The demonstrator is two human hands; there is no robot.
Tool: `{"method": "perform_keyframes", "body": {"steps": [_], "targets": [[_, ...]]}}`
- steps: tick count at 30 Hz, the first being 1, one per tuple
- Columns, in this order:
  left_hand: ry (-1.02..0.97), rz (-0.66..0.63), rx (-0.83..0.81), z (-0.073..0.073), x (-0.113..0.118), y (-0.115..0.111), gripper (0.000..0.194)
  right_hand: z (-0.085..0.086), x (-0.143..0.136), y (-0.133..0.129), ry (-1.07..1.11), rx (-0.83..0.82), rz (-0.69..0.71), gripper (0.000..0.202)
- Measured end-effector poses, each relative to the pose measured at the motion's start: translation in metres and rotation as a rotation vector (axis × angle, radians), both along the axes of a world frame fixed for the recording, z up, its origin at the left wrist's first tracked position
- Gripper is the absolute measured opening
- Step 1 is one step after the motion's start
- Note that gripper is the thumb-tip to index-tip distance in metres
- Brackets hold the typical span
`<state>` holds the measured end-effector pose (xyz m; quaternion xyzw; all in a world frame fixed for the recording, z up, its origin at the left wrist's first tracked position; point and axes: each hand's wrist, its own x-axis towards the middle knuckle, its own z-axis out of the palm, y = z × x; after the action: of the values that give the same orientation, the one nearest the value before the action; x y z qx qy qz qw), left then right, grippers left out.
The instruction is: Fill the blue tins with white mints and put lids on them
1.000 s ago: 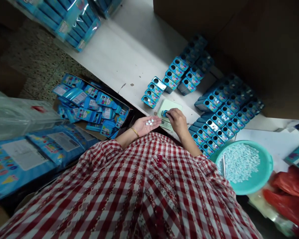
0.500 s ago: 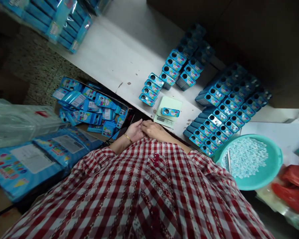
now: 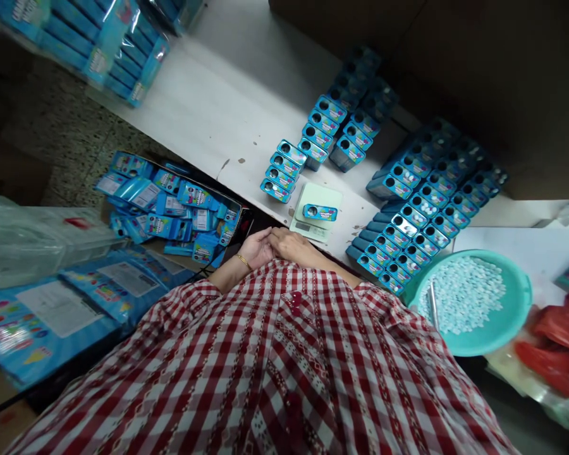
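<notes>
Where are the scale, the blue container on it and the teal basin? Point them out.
Scale (image 3: 323, 194): head view, bare platform.
Blue container (image 3: 320, 213): head view, top face.
Teal basin (image 3: 518, 294): head view, inner wall.

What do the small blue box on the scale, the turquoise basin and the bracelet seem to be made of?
Small blue box: glossy metal or plastic; its printed top looks shiny, which fits either.
Turquoise basin: probably smooth plastic, given its even colour and moulded-looking rim.
Bracelet: likely polished, gold-coloured metal, judging by its yellow glint.
</notes>
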<state>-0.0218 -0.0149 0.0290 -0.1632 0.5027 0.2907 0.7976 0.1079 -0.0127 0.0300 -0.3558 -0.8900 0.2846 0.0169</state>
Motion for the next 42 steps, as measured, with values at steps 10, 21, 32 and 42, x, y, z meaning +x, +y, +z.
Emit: {"method": "perform_keyframes", "body": {"steps": [10,21,32,42], "targets": [[-0.097,-0.003,0.094,-0.003,0.007,0.014,0.034,-0.005,0.078,0.027,0.161,0.084,-0.522,0.017],[-0.106,0.011,0.059,-0.007,0.004,0.009,0.039,0.009,0.033,0.004,0.173,-0.092,-0.174,0.022],[0.004,0.003,0.008,-0.002,-0.009,-0.002,0.029,0.001,-0.011,0.005,-0.014,-0.023,0.034,0.022],[-0.124,0.012,0.079,0.015,0.019,0.018,0.037,0.008,0.017,0.007,0.065,-0.080,-0.245,0.019]]}}
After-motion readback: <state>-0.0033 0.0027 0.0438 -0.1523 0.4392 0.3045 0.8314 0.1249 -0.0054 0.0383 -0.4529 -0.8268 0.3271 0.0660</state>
